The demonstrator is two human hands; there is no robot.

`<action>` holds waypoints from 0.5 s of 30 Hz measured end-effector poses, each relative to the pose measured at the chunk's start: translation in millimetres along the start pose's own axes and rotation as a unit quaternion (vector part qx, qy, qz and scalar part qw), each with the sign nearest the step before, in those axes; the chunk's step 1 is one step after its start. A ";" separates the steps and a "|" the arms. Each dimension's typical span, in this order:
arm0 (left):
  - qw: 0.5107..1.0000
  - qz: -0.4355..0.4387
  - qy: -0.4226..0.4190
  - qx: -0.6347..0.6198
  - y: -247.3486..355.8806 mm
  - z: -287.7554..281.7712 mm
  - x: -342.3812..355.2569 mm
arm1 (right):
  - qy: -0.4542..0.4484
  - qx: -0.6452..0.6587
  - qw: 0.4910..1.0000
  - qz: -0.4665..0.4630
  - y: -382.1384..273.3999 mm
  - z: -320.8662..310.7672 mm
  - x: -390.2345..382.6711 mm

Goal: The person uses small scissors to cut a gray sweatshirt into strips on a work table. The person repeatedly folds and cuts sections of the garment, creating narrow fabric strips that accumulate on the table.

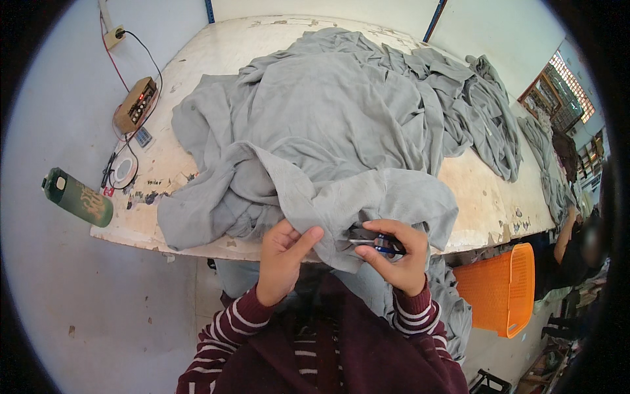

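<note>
A large heap of grey cloth [321, 98] covers the middle of the table, and its near edge hangs toward me. My left hand [282, 256] pinches a fold of that grey cloth between thumb and fingers. Just to the right, my right hand [397, 256] is closed around small thread snips [382, 245] with dark blue handles. Their metal blades point left and lie against the cloth. Whether the blade tips have a thread between them is too small to tell.
An orange plastic basket [495, 289] stands right of the table [485, 203]. At the left edge are a green bottle [77, 197], a brown electronic box [136, 105] with cables and a small remote [143, 136]. Another person [571, 249] is at the far right.
</note>
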State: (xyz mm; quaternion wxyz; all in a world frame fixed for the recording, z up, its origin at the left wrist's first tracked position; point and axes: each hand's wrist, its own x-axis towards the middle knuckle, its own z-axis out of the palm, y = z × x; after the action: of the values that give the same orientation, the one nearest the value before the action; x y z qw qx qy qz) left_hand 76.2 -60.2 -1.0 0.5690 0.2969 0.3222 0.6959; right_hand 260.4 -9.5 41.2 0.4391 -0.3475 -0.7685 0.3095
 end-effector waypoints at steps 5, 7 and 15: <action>1.000 -0.017 -0.004 -0.022 0.2 1.2 -0.9 | 0.003 -0.135 0.981 -0.142 6.3 8.8 2.0; 0.999 -0.019 -0.004 -0.026 0.5 0.4 -1.1 | 0.006 -0.147 0.976 -0.160 4.9 10.2 2.9; 0.999 -0.012 -0.010 -0.034 -0.8 -0.7 -3.2 | 0.003 -0.141 0.977 -0.157 8.2 11.6 2.6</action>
State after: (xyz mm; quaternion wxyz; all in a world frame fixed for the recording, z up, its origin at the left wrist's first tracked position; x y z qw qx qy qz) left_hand 76.7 -63.3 -2.2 0.5902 0.2804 0.2963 0.6966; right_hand 251.2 -4.7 31.1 0.4307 -0.2818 -0.8483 0.1242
